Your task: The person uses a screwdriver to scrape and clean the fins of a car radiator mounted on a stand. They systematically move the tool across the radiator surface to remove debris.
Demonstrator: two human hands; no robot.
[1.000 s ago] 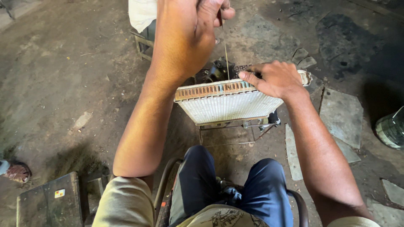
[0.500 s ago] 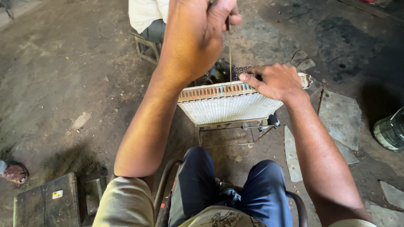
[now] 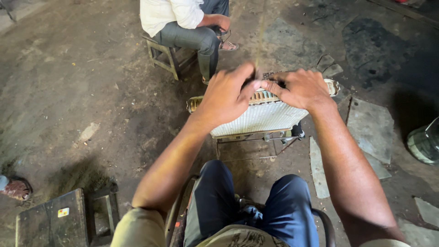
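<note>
A pale finned radiator core [image 3: 260, 120] stands upright on a small metal frame in front of my knees. My left hand [image 3: 226, 96] rests on its top edge, fingers pinched around a thin rod [image 3: 259, 55] that rises blurred above it. My right hand [image 3: 299, 88] lies on the top edge just to the right, its fingertips meeting the left hand's. The top of the core under both hands is mostly hidden.
Another person [image 3: 187, 23] sits on a wooden stool [image 3: 164, 57] just beyond the radiator. A dark box [image 3: 50, 219] lies at the lower left. Flat stone slabs [image 3: 368, 126] lie at the right, with a round container [image 3: 423, 144] at the right edge. The ground is dirt.
My left hand has come down from high above the radiator to its top edge, bringing the thin rod with it. My right hand stayed on the top edge.
</note>
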